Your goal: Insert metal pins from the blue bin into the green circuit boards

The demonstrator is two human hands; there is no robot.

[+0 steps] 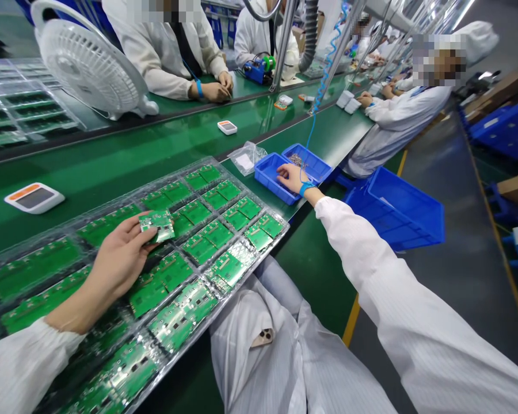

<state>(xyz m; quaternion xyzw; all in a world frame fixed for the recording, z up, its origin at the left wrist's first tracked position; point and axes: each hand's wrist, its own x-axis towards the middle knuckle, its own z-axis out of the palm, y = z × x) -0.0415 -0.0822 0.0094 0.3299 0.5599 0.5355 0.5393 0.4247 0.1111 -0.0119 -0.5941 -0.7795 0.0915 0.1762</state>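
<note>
My left hand [123, 253] holds a small green circuit board [159, 224] between thumb and fingers, above a clear plastic tray [287, 225] whose compartments hold several green boards. My right hand [292, 177], with a blue strap at the wrist, reaches into a blue bin [265, 167]. Its fingers are bent down over the bin, and whatever they may hold is too small to make out. Right behind that hand, a second blue bin [323, 167] contains a heap of small metal parts [299, 160].
A white fan [90, 63] stands at the back left. White-and-orange devices [34, 198] lie along the green belt [172, 141]. A plastic bag [247, 158] is beside the bins. People in white sit opposite and farther right. A large blue crate [397, 210] stands right of the bench.
</note>
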